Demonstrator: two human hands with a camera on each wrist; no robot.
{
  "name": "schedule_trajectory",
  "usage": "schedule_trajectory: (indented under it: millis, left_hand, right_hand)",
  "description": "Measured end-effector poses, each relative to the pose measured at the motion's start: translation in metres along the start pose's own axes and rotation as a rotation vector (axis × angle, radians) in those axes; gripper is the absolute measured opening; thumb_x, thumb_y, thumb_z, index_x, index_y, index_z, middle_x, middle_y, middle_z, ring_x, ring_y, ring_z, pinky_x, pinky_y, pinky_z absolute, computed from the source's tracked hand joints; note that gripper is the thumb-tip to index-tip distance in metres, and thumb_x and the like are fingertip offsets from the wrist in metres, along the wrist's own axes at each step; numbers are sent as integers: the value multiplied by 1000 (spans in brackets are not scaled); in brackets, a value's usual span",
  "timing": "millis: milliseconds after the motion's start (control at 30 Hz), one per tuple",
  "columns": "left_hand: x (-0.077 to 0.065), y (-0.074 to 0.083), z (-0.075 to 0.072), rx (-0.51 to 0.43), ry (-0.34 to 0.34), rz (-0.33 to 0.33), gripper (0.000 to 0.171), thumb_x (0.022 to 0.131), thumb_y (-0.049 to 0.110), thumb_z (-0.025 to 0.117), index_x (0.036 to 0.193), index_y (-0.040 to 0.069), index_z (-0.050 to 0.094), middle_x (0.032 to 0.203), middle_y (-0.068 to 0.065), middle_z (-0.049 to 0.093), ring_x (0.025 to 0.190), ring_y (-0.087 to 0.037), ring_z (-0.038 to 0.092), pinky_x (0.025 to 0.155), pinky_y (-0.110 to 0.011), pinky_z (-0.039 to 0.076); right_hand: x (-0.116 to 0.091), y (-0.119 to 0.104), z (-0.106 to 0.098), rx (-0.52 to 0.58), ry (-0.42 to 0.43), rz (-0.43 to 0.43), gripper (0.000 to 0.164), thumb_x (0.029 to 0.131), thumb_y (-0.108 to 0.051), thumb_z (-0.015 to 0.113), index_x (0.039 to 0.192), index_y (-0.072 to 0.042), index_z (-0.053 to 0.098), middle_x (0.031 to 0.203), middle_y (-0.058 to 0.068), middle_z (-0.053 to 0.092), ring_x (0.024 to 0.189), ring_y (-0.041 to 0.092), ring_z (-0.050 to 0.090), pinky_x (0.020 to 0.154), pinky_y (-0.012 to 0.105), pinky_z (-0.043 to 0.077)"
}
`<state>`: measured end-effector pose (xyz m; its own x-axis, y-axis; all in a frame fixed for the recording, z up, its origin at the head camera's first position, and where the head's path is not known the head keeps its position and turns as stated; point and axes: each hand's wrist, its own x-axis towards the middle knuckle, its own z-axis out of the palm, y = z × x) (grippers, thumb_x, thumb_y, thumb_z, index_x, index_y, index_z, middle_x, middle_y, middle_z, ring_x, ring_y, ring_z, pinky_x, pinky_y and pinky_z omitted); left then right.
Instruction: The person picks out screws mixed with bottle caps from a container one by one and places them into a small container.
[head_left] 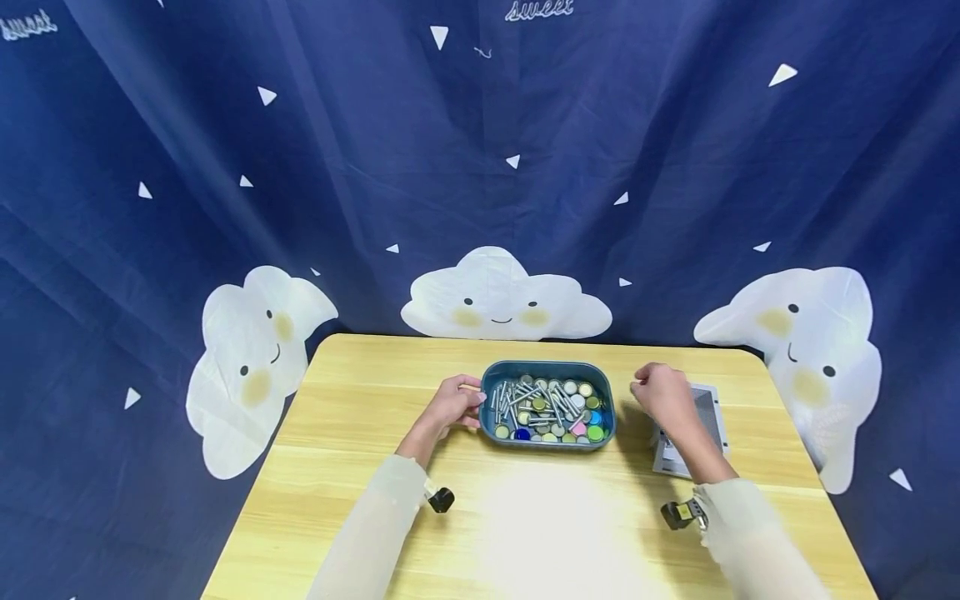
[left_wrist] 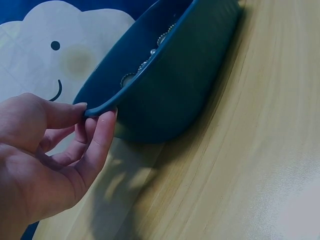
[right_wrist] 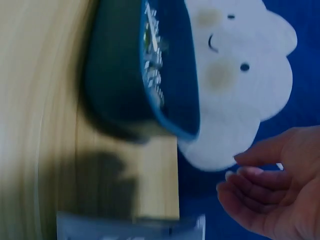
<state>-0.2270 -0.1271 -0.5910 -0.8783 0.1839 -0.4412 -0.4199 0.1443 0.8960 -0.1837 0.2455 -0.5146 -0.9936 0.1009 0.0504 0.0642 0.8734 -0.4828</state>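
At the left rim of a dark blue-green bin (head_left: 547, 445), my left hand (head_left: 453, 404) pinches the edge between thumb and fingers; the left wrist view shows the thumb over the rim and fingers below it. Inside lie many bottle caps (head_left: 595, 433) in several colours and a heap of silver metal rods (head_left: 517, 400) that look like bolts. My right hand (head_left: 663, 392) is in the air right of the bin, apart from its rim. Its fingers are loosely bent with nothing seen between them in the right wrist view.
A grey-framed tray (head_left: 672, 468) stands on the right of the wooden table (head_left: 360, 392), partly hidden under my right forearm. Behind the table hangs a dark blue curtain (head_left: 337, 167) with white clouds. Small black cameras (head_left: 441, 500) are strapped at both wrists.
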Motion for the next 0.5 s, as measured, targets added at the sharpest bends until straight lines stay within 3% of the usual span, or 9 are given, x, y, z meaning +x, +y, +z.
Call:
schedule_trajectory:
  millis: [267,367,500]
  left_hand:
    - [2,1,0,-8,4,-17,42,97,4,65,137,0,56,102,-19,68,74,-19,65,56,-31,65]
    - [1,1,-1,-2,0,-13,42,97,4,65,138,-1,56,102,-19,68,74,-19,66,55,-31,65]
    - [0,1,-1,-4,-3,-11,41,97,4,64,137,0,56,105,-22,69,74,-19,66,55,-30,65]
  right_hand:
    - [9,-37,36,78,-100,9,18,88,-8,68,99,2,78,103,19,79,99,41,73,88,54,62]
    - [13,-47,51,87,-157,24,10,90,-6,67,86,0,74,86,14,75,79,31,67,80,46,61]
    - [18,-53,73,71,-184,10,15,87,-2,66,74,-8,66,77,5,67,74,21,59,79,42,59]
